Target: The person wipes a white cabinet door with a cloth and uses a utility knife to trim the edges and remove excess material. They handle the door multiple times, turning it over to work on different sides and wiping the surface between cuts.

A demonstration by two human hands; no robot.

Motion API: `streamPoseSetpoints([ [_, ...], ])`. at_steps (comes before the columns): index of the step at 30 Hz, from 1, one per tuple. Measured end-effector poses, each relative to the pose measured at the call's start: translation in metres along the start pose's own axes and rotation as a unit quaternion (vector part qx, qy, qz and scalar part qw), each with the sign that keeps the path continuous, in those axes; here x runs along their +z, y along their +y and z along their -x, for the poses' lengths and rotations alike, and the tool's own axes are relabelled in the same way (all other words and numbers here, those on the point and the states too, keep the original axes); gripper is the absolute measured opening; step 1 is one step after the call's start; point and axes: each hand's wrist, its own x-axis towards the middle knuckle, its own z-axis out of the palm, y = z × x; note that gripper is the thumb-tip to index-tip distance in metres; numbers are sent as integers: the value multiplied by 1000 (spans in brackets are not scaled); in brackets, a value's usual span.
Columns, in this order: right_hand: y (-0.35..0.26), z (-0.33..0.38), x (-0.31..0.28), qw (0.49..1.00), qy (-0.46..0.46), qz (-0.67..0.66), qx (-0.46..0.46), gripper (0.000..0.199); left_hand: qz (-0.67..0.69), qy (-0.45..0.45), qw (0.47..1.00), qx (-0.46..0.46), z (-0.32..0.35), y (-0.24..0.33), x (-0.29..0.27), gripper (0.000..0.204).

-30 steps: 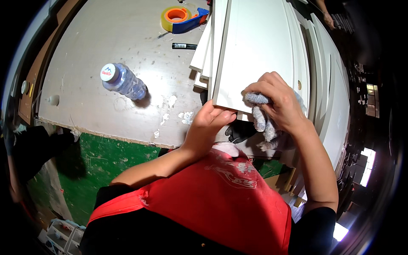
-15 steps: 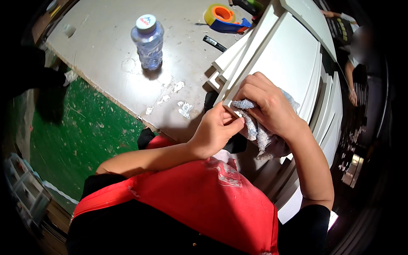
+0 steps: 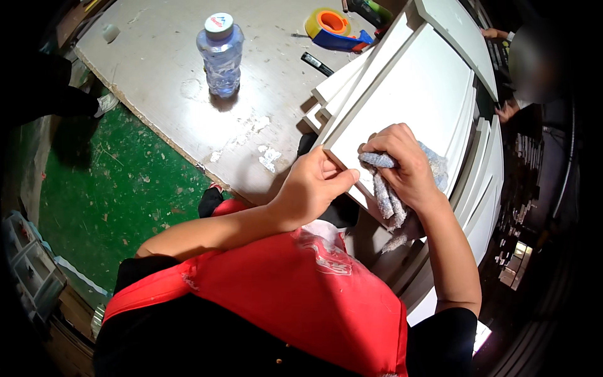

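Note:
My left hand pinches the near corner of a white panel, with the thumb on top and the fingers curled at its edge. Bunched in my right hand is a grey-blue cloth rag, which lies on the panel's near end and hangs over its edge. More white panels are stacked beneath and beside this one, some at an angle. Part of the rag is hidden under my fingers.
On the worktable stand a clear plastic bottle and a blue-orange tape dispenser. A black marker lies near the panels. Another person's hand shows at far right; a shoe is on the green floor at left.
My right hand has moved the rag rightward, away from the panel's corner, leaving that corner more visible. My left hand keeps its hold there. The other person's hands have shifted.

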Motion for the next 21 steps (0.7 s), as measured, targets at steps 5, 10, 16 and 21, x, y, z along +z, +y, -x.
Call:
streamPoseSetpoints([
  [5,-11,-14,0,999,10,-46,-4,21,-22,-1,1000,-11,-2,-2,-3,21],
  [10,-15,-34,8,998,-41,-40,-12,22,-17,-13,1000,-5,3,2,0,22],
  [16,-22,-45,16,996,-58,1,-63,21,-140,-39,989,-19,0,6,-7,17],
  [21,-6,-37,11,998,-39,-10,-57,18,-80,34,996,-29,2,6,6,17],
])
